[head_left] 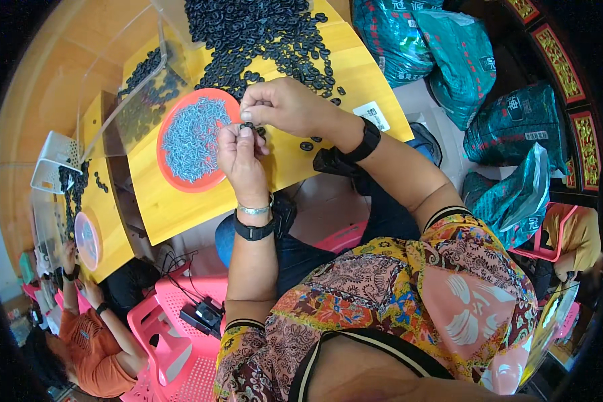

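Observation:
My left hand (241, 153) pinches a small black oval plastic piece (248, 126) between thumb and fingers. Just above it, the thumb and fingertips of my right hand (278, 106) are pressed together and nearly touch that piece; what they hold is too small to make out. Both hands are over the yellow table, at the right rim of an orange-red plate (171, 179) heaped with small silvery screws (195, 137). Beyond my hands spreads a big pile of black oval pieces (251, 33), with a few loose ones by my right wrist.
A clear plastic bin (164, 53) with black pieces stands left of the pile. A white card (371, 115) lies near the table's right edge. Teal sacks (459, 63) stand on the right. At lower left, a co-worker in orange (97, 348) sits near pink chairs (187, 342).

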`<state>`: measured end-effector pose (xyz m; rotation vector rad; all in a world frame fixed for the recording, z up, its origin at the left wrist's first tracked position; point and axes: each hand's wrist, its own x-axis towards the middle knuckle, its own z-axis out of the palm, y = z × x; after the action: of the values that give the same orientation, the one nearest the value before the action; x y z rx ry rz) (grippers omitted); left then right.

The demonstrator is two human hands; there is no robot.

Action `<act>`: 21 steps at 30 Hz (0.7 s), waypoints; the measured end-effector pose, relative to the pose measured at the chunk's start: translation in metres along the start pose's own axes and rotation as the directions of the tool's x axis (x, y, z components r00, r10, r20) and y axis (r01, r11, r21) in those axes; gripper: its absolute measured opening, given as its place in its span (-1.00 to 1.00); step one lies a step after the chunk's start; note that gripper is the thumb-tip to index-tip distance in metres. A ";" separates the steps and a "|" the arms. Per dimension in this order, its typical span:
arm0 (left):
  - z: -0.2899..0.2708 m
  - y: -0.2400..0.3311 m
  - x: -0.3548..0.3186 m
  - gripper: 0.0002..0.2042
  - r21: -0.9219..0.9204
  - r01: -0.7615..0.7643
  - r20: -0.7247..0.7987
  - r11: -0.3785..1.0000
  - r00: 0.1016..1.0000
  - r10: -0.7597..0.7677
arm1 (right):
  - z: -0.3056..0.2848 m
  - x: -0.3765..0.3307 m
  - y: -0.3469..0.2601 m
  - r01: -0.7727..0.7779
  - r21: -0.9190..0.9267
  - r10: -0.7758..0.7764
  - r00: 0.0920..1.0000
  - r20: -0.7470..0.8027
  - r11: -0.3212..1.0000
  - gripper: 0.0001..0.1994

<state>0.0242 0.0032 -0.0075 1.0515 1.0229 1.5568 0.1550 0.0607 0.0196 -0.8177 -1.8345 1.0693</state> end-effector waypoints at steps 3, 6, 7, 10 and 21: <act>0.000 0.001 -0.001 -0.90 0.023 -0.009 -0.004 1.000 1.000 0.009 | -0.001 0.000 -0.004 0.031 -0.070 -0.031 1.000 0.003 0.997 -0.78; 0.000 0.001 -0.001 -0.89 0.085 -0.027 -0.009 0.996 1.000 0.028 | -0.002 0.000 -0.009 0.076 -0.151 -0.075 0.997 0.011 0.986 -0.80; 0.000 0.001 -0.001 -0.89 0.120 -0.045 -0.005 0.992 0.999 0.046 | -0.002 0.000 -0.010 0.090 -0.188 -0.088 0.996 0.020 0.978 -0.80; 0.001 0.002 -0.002 -0.88 0.098 -0.026 -0.029 0.995 0.999 0.029 | 0.000 -0.001 -0.009 0.095 -0.208 -0.094 0.995 0.013 0.974 -0.80; -0.001 0.005 -0.001 -0.88 0.205 -0.094 0.021 0.974 0.996 0.091 | -0.010 -0.001 -0.011 0.105 -0.213 -0.102 0.995 0.022 0.971 -0.80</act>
<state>0.0219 0.0012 -0.0036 1.2648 1.1598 1.5408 0.1628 0.0584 0.0321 -0.8314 -2.0032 0.8214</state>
